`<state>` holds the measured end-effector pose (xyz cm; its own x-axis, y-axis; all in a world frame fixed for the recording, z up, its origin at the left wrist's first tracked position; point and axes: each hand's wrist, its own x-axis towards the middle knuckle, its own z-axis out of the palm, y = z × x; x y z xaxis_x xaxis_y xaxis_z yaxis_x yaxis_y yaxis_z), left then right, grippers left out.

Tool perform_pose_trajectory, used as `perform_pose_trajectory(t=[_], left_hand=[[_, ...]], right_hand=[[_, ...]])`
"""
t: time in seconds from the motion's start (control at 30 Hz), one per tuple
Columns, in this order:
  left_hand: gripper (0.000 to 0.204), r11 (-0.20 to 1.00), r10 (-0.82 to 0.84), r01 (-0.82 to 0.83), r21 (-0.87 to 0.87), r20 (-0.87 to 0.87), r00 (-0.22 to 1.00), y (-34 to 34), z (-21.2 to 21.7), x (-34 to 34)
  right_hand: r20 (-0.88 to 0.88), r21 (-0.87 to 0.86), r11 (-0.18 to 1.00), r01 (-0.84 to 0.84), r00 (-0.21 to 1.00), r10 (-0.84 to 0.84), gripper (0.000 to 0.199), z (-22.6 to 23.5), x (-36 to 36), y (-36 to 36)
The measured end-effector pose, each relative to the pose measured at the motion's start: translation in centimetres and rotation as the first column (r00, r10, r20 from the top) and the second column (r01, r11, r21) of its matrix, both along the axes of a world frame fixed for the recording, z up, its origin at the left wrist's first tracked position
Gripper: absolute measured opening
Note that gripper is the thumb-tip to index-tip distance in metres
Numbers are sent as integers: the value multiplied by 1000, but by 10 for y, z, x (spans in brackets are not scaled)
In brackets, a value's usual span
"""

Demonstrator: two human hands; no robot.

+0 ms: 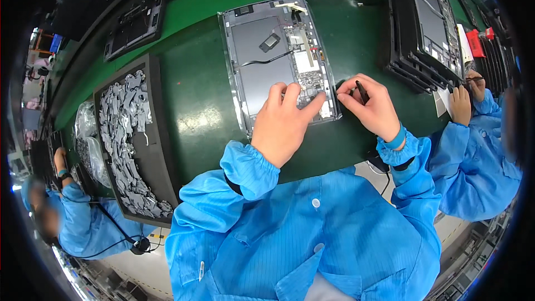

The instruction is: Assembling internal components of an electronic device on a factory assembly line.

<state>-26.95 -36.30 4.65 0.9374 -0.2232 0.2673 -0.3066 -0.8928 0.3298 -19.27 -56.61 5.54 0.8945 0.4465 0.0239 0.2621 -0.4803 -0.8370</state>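
Observation:
An opened tablet-like device [259, 89] lies on the green bench before me, its grey battery plates and circuit board [315, 86] bare. My left hand [287, 120] rests on its near part, fingers spread, thumb and fingertips touching the board area. At the device's near right edge, my right hand [370, 106] is closed around a slim black pen-like tool [363, 92]; the tool's tip is hidden and its exact kind cannot be told. A small dark module with a grey square [270, 43] lies on the battery, above a black cable [267, 60].
Left stands a black foam-edged tray [159, 128] of crumpled grey pieces [125, 117], with clear plastic bags [86, 120] beyond. Another opened device [136, 25] is at the back left. Stacked devices [426, 28] stand right, near a co-worker's hands [461, 106]. Another co-worker sits far left.

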Motion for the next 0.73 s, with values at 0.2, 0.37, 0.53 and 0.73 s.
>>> perform_pose_trajectory(t=[0.2,0.37,0.53,0.73], left_hand=[[52,1000,1,-1,4,-24,1000,1,0,2],[49,999,25,-25,-31,8,1000,-6,1,-9],[47,981,-3,-6,-193,-47,999,5,-1,-8],[50,971,-54,40,-235,-53,997,19,-8,-7]], right_hand=[[12,22,999,-27,1000,27,15,-2,3,-1],[112,231,971,54,990,-82,28,-18,2,-3],[361,-170,979,-113,917,169,23,13,9,0],[432,-335,926,-177,844,317,26,14,13,7]])
